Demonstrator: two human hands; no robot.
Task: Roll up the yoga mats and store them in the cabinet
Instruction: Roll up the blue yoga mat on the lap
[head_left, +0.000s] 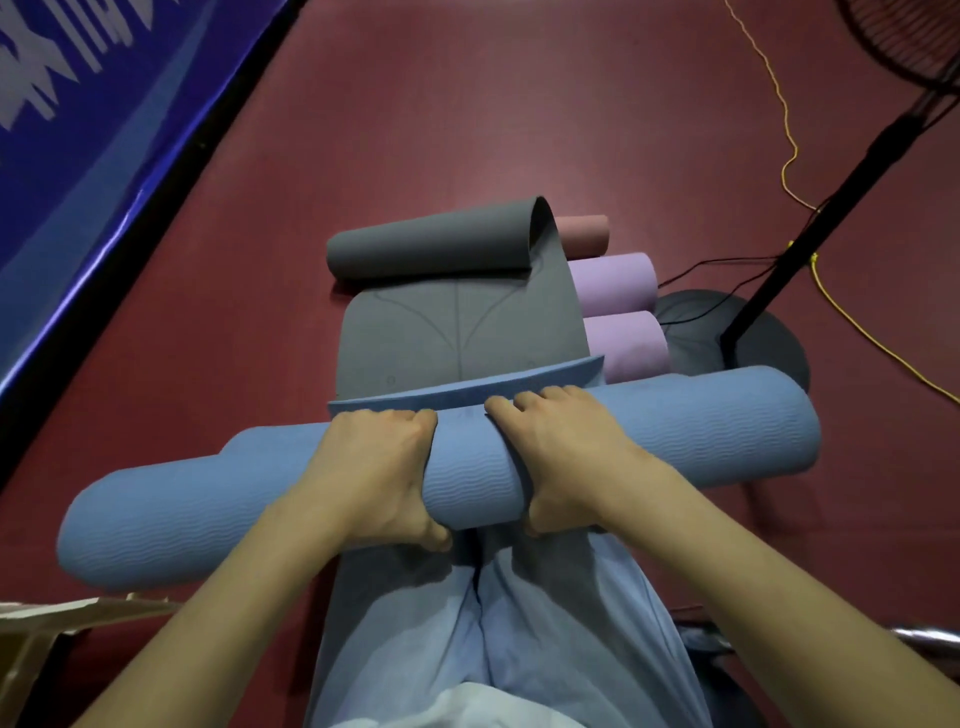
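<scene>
Left hand (382, 467) and right hand (563, 447) grip the blue mat (675, 431) mid-roll, fingers curled over it; the foam looks light, soft and springy, so hold centrally.

So the ribbed blue foam yoga mat (675, 431) is almost all rolled into a fat tube lying crosswise in front of me, with just a short flat tail of it still sticking out past the roll. It sits on top of a smooth grey yoga mat (457, 322) that's spread flat on the dark red floor (467, 130), faint line pattern on it, with its far end curled back into a loose roll. Just off that grey mat's right edge there are three finished rolls lying side by side: two lilac rolled mats (613, 283) nearer me and a dusty pink rolled mat (584, 236) farthest away.
</scene>
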